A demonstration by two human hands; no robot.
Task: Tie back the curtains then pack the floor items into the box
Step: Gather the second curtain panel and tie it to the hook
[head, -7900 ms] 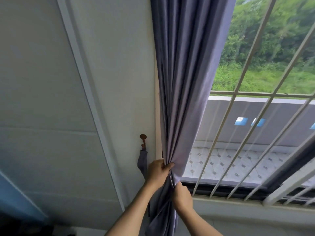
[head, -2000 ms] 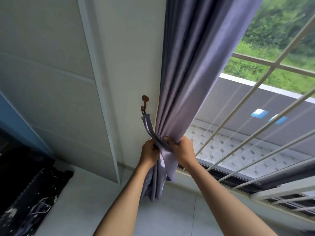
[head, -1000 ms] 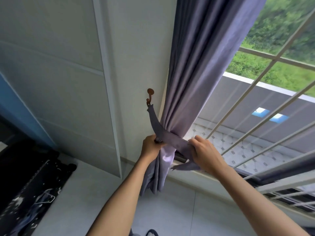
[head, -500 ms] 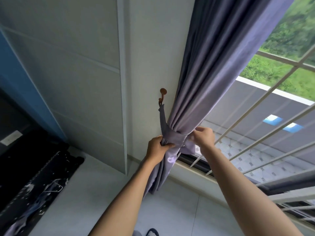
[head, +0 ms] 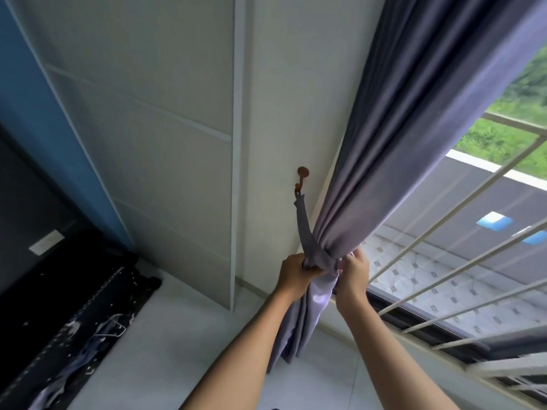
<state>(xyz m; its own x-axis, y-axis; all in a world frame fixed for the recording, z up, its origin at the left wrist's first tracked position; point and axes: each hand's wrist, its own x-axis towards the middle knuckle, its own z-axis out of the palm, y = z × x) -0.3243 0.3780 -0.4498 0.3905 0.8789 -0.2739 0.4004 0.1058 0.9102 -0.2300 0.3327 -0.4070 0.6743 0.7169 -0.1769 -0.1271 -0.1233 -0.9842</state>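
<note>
The grey-purple curtain point(head: 393, 161) hangs from the upper right of the frame down to the lower centre, gathered into a bunch beside the window point(head: 461, 261). A matching tieback point(head: 305, 229) runs from the brown hook point(head: 302, 176) on the white wall point(head: 275, 99) down around the bunch. The left hand point(head: 293, 275) grips the tieback and curtain with curled fingers. The right hand point(head: 355, 273) has its fingers bent behind the bunch, pinching cloth there. White bars point(head: 461, 208) cross the window at right.
</note>
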